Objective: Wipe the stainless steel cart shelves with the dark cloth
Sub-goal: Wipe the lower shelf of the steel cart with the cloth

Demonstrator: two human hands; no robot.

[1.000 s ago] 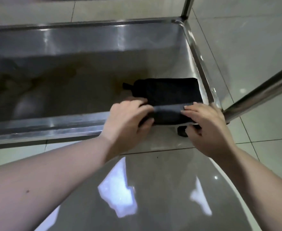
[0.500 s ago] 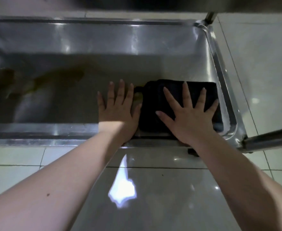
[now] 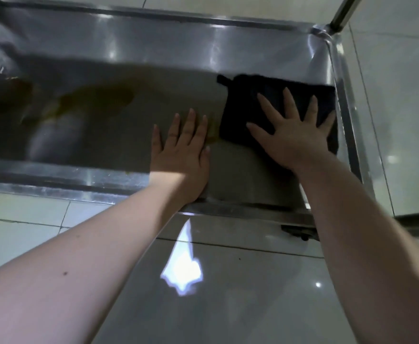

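Beneath me lay a glossy pale-grey tiled floor (image 3: 253, 306), crossed by thin dark grout lines (image 3: 240, 247). A bright white patch of reflected light (image 3: 182, 269) shone on one tile, and a small white glint (image 3: 318, 284) sat further right.

Stainless steel cart shelf (image 3: 119, 135): shallow rectangular tray with a raised, shiny rim, seen from above. Bright glare along the far wall, duller grey on the bottom. Brownish patches across the left half, whether stain or reflection unclear. Dark cloth (image 3: 240, 108): almost black, folded into a flat square, small loop poking out at its far left corner. Lying on the shelf bottom at the right end, just beside the right wall, pressed flat beneath the spread right hand (image 3: 292, 137).
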